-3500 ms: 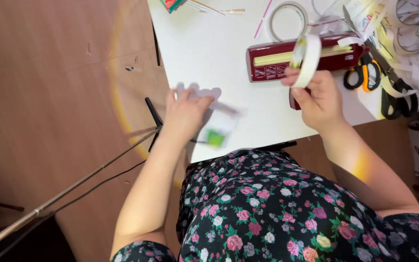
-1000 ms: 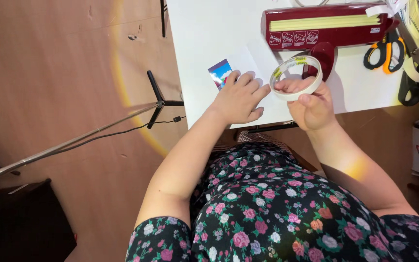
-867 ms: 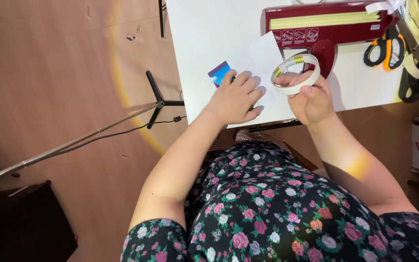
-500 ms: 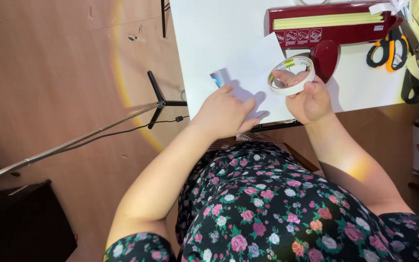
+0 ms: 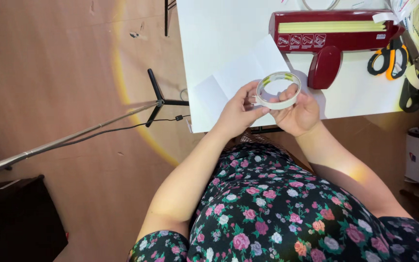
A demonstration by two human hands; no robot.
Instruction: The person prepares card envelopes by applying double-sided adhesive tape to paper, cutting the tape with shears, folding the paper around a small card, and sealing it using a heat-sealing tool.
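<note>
Just right of the frame's centre, the roll of tape (image 5: 278,90) hangs above the near edge of the white table (image 5: 219,34), caught between both hands. The right hand (image 5: 297,112) curls around its lower right rim, thumb inside the ring. The left hand (image 5: 236,112) pinches the left rim (fingertips at the tape's edge). A white paper sheet (image 5: 241,77) lies beneath.

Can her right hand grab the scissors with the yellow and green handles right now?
Probably not straight away. The right hand is busy holding the tape roll together with the left hand. The scissors lie uncovered on the white table, beyond the red tool.
</note>
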